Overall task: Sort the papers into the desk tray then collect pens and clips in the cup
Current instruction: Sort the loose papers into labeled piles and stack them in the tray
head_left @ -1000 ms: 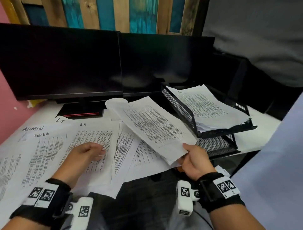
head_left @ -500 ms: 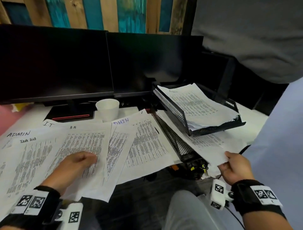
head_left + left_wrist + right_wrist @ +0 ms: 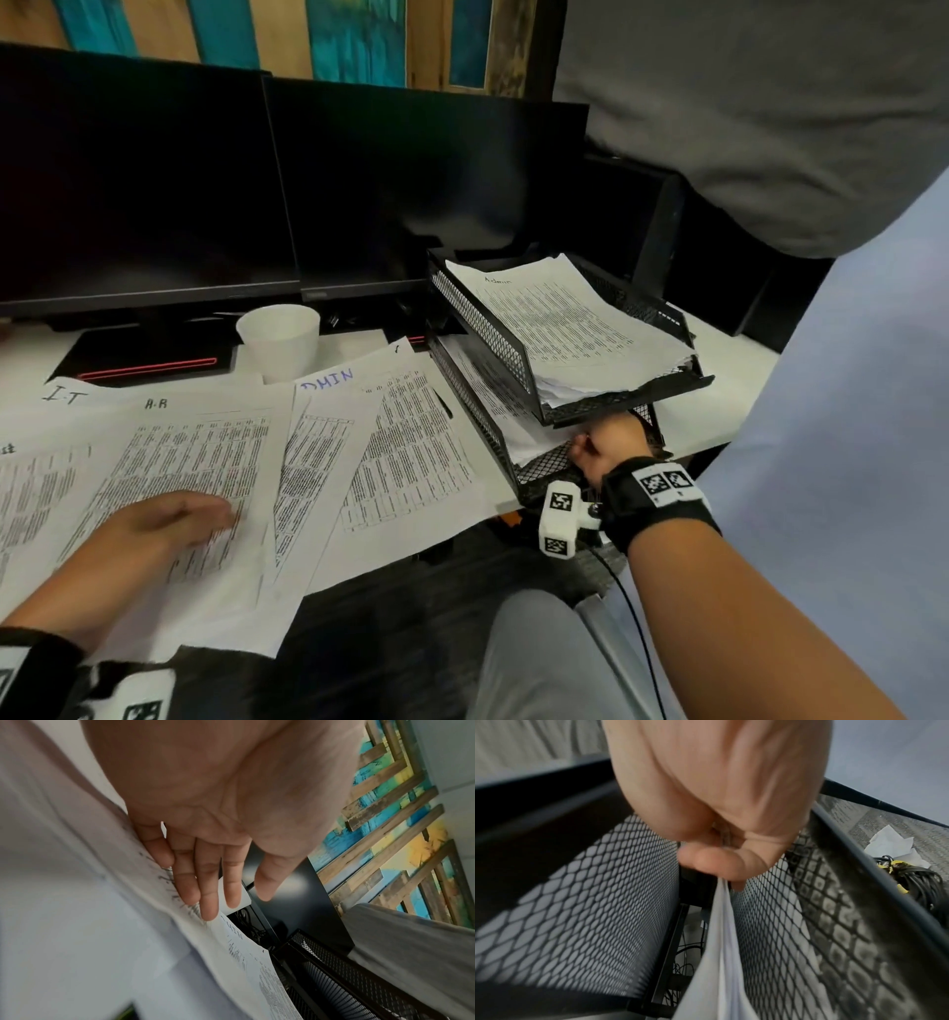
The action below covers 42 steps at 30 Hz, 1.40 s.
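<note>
A black mesh desk tray with two tiers stands at the right of the desk; its upper tier holds a stack of printed papers. My right hand pinches a sheet of paper that lies inside the lower tier, under the upper one. My left hand rests flat, fingers straight, on printed papers spread over the desk at the left. A white cup stands behind the loose sheets.
Two dark monitors fill the back of the desk, their stand left of the cup. Another person in a grey top stands close at the right. Cables lie on the floor below the tray.
My right hand carried the sheet from above the desk papers to the right and slid it into the tray's lower tier. The left hand stayed on the papers.
</note>
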Available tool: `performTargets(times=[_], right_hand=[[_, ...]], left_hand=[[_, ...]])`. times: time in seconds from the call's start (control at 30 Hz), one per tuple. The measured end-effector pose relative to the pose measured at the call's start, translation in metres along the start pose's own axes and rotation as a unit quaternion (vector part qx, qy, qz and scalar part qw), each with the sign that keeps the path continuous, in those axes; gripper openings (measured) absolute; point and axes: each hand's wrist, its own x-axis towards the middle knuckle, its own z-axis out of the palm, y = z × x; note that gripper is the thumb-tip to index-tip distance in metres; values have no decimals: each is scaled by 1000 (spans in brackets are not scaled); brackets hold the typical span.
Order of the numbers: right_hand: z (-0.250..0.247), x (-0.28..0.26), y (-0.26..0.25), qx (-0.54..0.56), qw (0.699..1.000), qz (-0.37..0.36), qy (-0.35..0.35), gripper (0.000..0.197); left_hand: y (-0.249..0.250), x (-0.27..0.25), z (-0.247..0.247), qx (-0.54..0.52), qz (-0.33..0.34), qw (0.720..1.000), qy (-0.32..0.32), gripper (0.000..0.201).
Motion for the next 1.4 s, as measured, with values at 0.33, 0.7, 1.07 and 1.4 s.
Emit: performTargets(times=[0.33,0.7,1.07,1.4], right_hand=[[6,-11,8,82,995,-52,36,22],[79,-78,53,154,970,-35,-182,10],[180,-82,58,-39,970,6,-241,41],[207,-78,80,-135,945,5,-298,51]], left_hand=[[3,-3,0,2,8,1000,-12,11],[3,1,-3,5,14,1000,-11,10],[4,3,-11,-21,-22,999,-9,10],[3,1,-13,-45,-21,999,-2,9]])
